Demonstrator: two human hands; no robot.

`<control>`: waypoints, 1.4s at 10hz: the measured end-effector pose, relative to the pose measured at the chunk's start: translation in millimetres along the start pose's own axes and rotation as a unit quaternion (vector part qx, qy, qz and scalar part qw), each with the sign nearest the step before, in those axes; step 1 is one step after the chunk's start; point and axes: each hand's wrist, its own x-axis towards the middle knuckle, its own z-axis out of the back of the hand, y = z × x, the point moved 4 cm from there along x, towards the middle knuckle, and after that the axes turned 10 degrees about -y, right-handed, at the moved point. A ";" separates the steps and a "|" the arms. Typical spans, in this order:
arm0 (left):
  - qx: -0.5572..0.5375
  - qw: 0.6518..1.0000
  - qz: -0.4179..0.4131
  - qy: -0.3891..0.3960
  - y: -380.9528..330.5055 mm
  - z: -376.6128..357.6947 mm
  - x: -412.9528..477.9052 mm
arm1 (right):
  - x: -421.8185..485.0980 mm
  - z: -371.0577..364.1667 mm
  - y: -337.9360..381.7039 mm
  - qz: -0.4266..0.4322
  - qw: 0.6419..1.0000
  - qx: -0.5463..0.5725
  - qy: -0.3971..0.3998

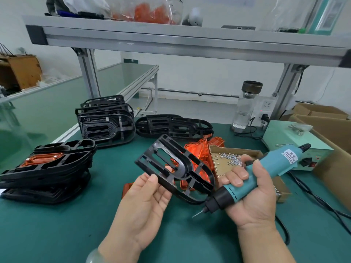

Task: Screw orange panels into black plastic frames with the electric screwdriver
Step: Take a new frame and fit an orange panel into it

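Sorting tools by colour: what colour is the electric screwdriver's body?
The electric screwdriver is teal with a black nose; head view.

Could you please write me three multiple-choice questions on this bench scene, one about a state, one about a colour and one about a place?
1. The opening of the frame held by the left hand is: A) filled; B) empty; C) taped over.
2. The screwdriver body is: A) red; B) teal; C) yellow.
3. The screws lie: A) in the cardboard box; B) in the left hand; C) inside the frame.

Answers: 1 B, a fingertip shows through the bare opening. 2 B, the casing gripped by the right hand is teal. 3 A, they lie scattered on the box floor behind that hand.
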 end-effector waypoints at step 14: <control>0.686 0.648 -0.307 0.123 -15.9 52.2 -23.0 | 4.8 7.8 13.9 0.020 0.999 0.037 0.009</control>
